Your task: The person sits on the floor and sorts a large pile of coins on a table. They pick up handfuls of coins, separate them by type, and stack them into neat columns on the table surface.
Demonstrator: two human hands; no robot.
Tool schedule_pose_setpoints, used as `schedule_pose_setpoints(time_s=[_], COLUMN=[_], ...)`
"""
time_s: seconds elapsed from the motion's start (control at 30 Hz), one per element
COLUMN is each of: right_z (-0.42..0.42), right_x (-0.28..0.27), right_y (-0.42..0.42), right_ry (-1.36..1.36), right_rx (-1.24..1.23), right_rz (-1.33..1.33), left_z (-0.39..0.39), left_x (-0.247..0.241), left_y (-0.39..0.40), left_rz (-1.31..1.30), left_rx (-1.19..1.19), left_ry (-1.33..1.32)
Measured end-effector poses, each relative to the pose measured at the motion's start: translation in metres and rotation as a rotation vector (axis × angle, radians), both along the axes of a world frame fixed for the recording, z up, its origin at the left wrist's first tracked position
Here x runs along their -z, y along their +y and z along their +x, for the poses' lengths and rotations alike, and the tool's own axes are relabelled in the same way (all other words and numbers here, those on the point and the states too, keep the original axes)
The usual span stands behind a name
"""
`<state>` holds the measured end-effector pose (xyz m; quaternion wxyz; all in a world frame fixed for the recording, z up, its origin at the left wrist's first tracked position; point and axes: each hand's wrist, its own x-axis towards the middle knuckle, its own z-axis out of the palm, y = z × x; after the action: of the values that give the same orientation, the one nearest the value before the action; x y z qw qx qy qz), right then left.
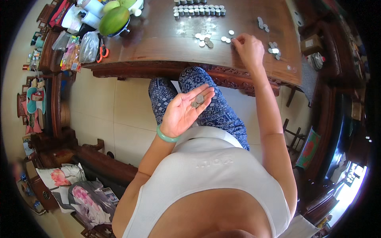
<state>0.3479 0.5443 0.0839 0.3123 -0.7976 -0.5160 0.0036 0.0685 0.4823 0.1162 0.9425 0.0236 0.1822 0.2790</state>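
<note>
My left hand point(182, 110), palm up above my lap, has a few coins point(199, 98) lying on its fingers. Over the dark wooden table point(148, 44), my right hand point(249, 49) has thumb and forefinger together at the tabletop, just right of a few loose silver coins point(228, 40); whether a coin is between the fingertips cannot be told. Further left lies a loose group of coins point(202, 44). Rows of stacked coins point(201, 12) stand at the far side. Two more groups, fallen coins point(261, 24) and scattered coins point(274, 51), lie on the right part of the table.
At the table's left are orange-handled scissors point(103, 53), a clear plastic bag point(89, 47), a snack packet point(70, 55), a green mango point(115, 21) in a bowl and white bottles point(90, 20). A cardboard box point(311, 44) stands beyond the right edge. The table's carved front edge runs above my knees.
</note>
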Motion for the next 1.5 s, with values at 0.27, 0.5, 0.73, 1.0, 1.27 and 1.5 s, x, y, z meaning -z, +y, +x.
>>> schedule_pose_setpoints(time_s=[0.27,0.5,0.73,1.0,1.27,1.5], right_z=[-0.037,-0.095,-0.106,-0.16,-0.216,-0.241], right_x=[-0.035,-0.034,-0.019,0.029,0.086,0.107], right_y=[-0.044,-0.104,-0.106,-0.082,-0.029,0.006], right_ry=[0.335,0.494,0.735,0.885,0.583,0.553], right_rx=[-0.155,-0.605,-0.453,-0.724,-1.328,-1.49], right_rz=[0.16,0.112,0.004,-0.287,-0.335,-0.175], left_z=[-0.004,-0.005,-0.02,-0.118,-0.148,-0.124], left_x=[0.001,0.012,0.027,0.059,0.089,0.059], left_y=[0.001,-0.001,-0.005,-0.084,-0.239,-0.387], left_rz=[0.062,0.152,0.067,-0.071,-0.452,-0.613], left_rx=[0.009,-0.001,-0.106,-0.488,-1.245,-1.782], left_ry=[-0.002,0.107,0.231,0.573,0.578,0.705])
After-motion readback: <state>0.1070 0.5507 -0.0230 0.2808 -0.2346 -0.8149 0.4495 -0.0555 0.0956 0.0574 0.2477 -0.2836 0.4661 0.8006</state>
